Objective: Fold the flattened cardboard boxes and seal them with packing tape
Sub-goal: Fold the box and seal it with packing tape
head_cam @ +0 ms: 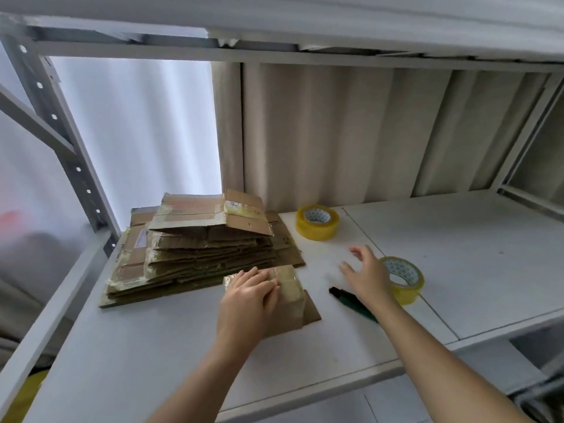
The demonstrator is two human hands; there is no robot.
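A stack of flattened cardboard boxes [195, 248] lies at the back left of the white shelf. In front of it stands a small folded box [290, 294] covered with tape, and my left hand [247, 303] rests on top of it with straight fingers. My right hand [366, 276] hovers open over the shelf, its fingers spread, right beside a yellow tape roll [403, 279]. A second yellow tape roll [317, 222] sits farther back. A dark green marker or cutter [351, 302] lies under my right wrist.
The white shelf board [473, 254] stretches to the right. A metal upright with holes [61, 141] stands at the left, a shelf beam [274, 53] runs overhead, and a corrugated wall [351, 132] closes the back.
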